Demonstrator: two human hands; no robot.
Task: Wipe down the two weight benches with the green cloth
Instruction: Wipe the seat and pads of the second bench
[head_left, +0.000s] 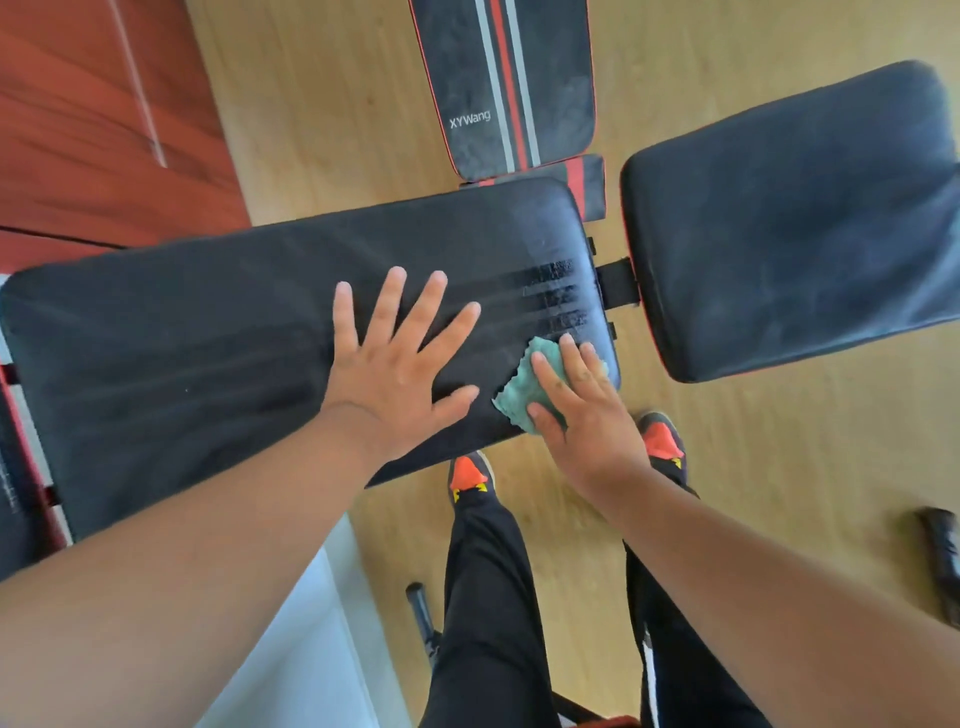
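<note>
Long black padded surface (182, 338) of the near weight bench, lying crosswise under both arms, dusty, with dark streaks (553, 296) near its right end. Left hand (397, 358) pressed flat on the middle of that surface, fingers (387, 301) straight and spread wide, holding nothing. Right hand (582, 405) laid on the green cloth (524, 387) at the front right corner of the same surface, fingers extended and pressing the cloth down onto the padding, not curled round it. Cloth bunched, zigzag-cut edge showing at its left side, lower tip just over the front edge. Seat pad (789, 223) of the near bench, black with red piping, just beyond the right end of the long pad, joined to it by a black bracket (618, 286), grey with dust. Second bench pad (509, 83), black with red and grey stripes and the lettering "XYWang", lying beyond the far edge, lengthwise away from the person. Wooden floor (322, 130) beneath all. Two legs in black trousers (488, 597), shoes (470, 475) with orange-red toes, standing at the front edge. Red-brown panel (93, 114) at the far left. Black cylindrical object (943, 561) on the floor at the right, too blurred to identify.
</note>
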